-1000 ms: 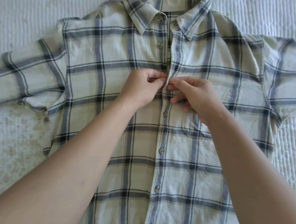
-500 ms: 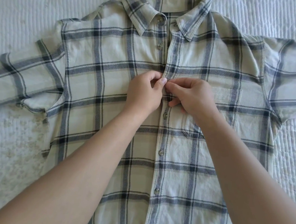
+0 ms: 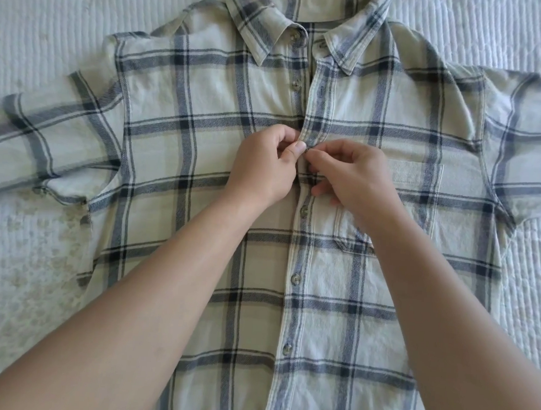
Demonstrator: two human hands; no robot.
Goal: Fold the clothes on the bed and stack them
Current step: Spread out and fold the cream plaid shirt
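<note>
A pale plaid shirt (image 3: 186, 154) with dark blue stripes lies face up on the bed, collar at the top, sleeves spread to both sides. My left hand (image 3: 263, 167) pinches the button placket at chest height. Right beside it, my right hand (image 3: 351, 175) pinches the overlapping placket edge, fingertips almost touching the left thumb. Below the hands the front is buttoned. Above them two buttons sit undone and the front gapes slightly. A chest pocket (image 3: 417, 196) lies partly under my right wrist.
The white ribbed bedspread (image 3: 51, 29) surrounds the shirt on all sides. A patch with a faded speckled print (image 3: 19, 251) lies at the left, below the left sleeve. No other clothes are in view.
Both hands have crept slightly up the placket while pinching it. The shirt has barely shifted.
</note>
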